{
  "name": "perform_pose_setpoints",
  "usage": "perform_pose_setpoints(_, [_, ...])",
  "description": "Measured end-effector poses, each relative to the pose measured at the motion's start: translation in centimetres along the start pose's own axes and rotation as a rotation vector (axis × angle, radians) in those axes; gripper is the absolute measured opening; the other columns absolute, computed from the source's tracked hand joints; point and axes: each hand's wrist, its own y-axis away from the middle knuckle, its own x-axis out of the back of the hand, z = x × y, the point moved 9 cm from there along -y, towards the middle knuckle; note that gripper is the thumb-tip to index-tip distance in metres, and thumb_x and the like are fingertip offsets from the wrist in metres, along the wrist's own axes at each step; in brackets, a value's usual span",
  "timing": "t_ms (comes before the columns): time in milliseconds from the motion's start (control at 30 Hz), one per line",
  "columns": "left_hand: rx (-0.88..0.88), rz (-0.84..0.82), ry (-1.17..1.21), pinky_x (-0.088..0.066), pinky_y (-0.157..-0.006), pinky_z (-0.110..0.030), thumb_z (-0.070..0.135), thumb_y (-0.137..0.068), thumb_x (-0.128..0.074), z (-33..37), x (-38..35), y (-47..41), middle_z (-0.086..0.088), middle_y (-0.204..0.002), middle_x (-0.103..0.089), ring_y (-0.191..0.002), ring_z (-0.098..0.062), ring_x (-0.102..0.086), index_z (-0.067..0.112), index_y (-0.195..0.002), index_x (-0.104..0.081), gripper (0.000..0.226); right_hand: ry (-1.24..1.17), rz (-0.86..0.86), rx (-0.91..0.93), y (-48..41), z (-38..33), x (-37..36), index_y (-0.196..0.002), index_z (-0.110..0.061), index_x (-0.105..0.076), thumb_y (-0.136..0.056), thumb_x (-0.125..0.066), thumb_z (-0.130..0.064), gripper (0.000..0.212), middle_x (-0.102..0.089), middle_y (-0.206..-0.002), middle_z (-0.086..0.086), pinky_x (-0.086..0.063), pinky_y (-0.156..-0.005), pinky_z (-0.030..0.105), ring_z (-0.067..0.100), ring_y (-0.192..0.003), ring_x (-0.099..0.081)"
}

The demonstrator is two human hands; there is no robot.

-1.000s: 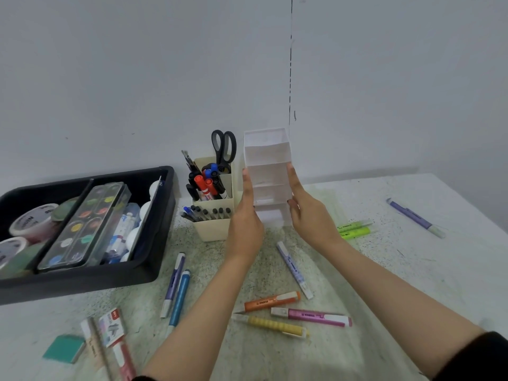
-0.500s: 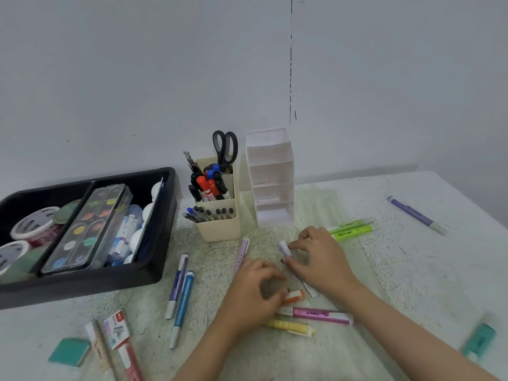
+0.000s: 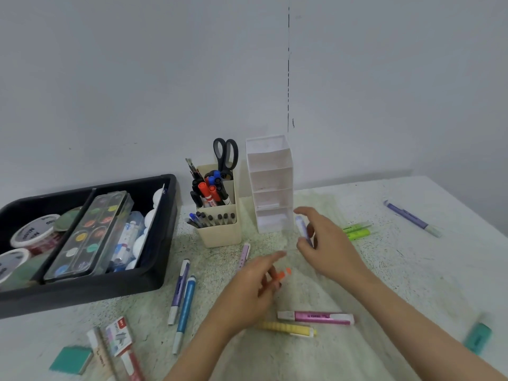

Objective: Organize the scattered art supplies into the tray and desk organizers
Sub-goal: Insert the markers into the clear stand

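My right hand (image 3: pixel 327 243) holds a pale purple highlighter (image 3: pixel 302 229) lifted off the table, just in front of the white tiered organizer (image 3: pixel 270 182), whose compartments look empty. My left hand (image 3: pixel 247 292) grips an orange highlighter (image 3: pixel 281 274), raised slightly above the table; both are blurred. A beige pen holder (image 3: pixel 220 232) with markers, pens and black scissors (image 3: pixel 226 155) stands left of the white organizer. A pink highlighter (image 3: pixel 316 317) and a yellow one (image 3: pixel 287 328) lie near my left wrist.
A black tray (image 3: pixel 154 279) at left holds a watercolour palette (image 3: pixel 90 235), tape rolls and small items. Loose on the table: two pens (image 3: pixel 182 295), a lilac pen (image 3: pixel 244 254), green highlighters (image 3: pixel 356 231), a purple pen (image 3: pixel 412 218), a teal eraser (image 3: pixel 72 360), a teal item (image 3: pixel 477 338), packets (image 3: pixel 118 336).
Both hands left the white organizer, dropped to the table, picked up one highlighter each, and now lift them toward the organizer.
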Motion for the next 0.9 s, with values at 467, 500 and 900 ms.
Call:
perform_pose_setpoints(467, [-0.336,0.645,0.183,-0.056,-0.070,-0.029,0.001,-0.088,-0.052,7.9,16.2,-3.4,-0.002,-0.096,-0.059,-0.083,-0.014,-0.061,0.039,-0.113,-0.052,0.045,-0.039,0.607,0.508,-5.2,-10.0,12.9,-0.107,-0.012,-0.061,-0.089,-0.061,-0.014,0.018,-0.064,-0.093,-0.007,-0.041,-0.075,0.022,0.005,-0.071,-0.056])
perform_pose_setpoints(500, [-0.349,0.691,0.207,-0.057,-0.070,-0.033,0.002,-0.089,-0.052,8.3,17.0,-3.5,-0.004,-0.100,-0.059,-0.086,-0.016,-0.061,0.037,-0.113,-0.052,0.043,0.035,0.574,0.544,-5.6,-10.2,12.4,-0.106,-0.010,-0.061,-0.089,-0.062,-0.011,0.018,-0.066,-0.091,-0.003,-0.040,-0.074,0.025,0.009,-0.071,-0.057])
perform_pose_setpoints(900, [-0.473,0.848,0.156,-0.047,-0.076,-0.012,-0.003,-0.089,-0.055,9.8,18.4,-6.5,0.006,-0.106,-0.060,-0.095,-0.004,-0.060,0.022,-0.115,-0.055,0.037,0.362,0.349,0.493,-8.6,-7.5,7.8,-0.087,-0.013,-0.072,-0.082,-0.071,-0.011,0.005,-0.063,-0.106,0.013,-0.035,-0.076,0.035,0.031,-0.088,-0.061])
